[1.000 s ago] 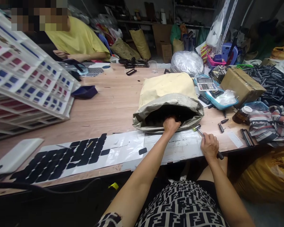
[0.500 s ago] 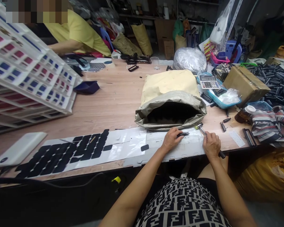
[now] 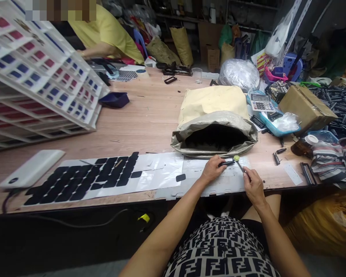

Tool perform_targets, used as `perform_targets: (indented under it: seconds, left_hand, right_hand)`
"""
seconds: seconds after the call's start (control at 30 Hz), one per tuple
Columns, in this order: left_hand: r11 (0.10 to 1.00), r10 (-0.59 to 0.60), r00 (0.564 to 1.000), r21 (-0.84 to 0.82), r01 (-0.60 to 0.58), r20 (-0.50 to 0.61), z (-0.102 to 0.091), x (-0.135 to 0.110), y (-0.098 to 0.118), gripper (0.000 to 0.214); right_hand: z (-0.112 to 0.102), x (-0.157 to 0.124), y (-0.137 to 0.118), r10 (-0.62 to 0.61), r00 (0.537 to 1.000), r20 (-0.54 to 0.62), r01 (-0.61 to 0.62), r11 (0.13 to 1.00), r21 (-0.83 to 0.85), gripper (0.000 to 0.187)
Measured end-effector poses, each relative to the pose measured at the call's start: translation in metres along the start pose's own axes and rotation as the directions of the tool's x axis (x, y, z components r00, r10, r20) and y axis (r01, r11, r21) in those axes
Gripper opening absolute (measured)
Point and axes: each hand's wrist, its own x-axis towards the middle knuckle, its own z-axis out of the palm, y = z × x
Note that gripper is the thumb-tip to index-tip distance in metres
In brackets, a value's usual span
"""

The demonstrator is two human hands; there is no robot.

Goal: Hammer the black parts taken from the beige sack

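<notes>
My left hand (image 3: 213, 168) is closed on a slim black part (image 3: 227, 163), which it holds low over the white sheet on the table in front of the sack. A small hammer (image 3: 240, 166) with a yellow-green face is in my right hand (image 3: 253, 185), fingers wrapped round its handle. The hammer's head is close to the right end of the black part; whether they touch I cannot tell. Just behind both hands lies the open mouth of a woven sack (image 3: 213, 100), dark inside. Left of my left hand, a black rounded patch (image 3: 180, 177) lies on the sheet.
Several black pads (image 3: 72, 179) lie on white paper at left, beside a white device (image 3: 31, 169). A tilted white plastic rack (image 3: 46, 77) stands beyond. At right are a calculator (image 3: 261, 103), a carton (image 3: 305, 107) and a jar (image 3: 304, 145). A person in yellow (image 3: 103, 30) sits across.
The hammer's head has moved left to the tip of the black part, and my right hand has shifted with it. My left hand keeps its hold. The whole view has swung slightly.
</notes>
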Motion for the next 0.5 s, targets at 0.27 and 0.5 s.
perform_targets:
  seconds: [0.27,0.5]
  left_hand:
    - [1.000,0.006,1.000,0.022,-0.005,-0.012,0.000,0.000,0.002,0.018]
    - [1.000,-0.012,1.000,0.005,0.013,-0.016,-0.001,0.001,0.005,0.020]
  right_hand:
    - [0.011,-0.005,-0.005,-0.068,0.996,0.055,0.071,0.997,-0.041,0.035]
    - [0.012,-0.002,-0.007,-0.076,0.995,0.057,0.078,0.996,-0.035,0.035]
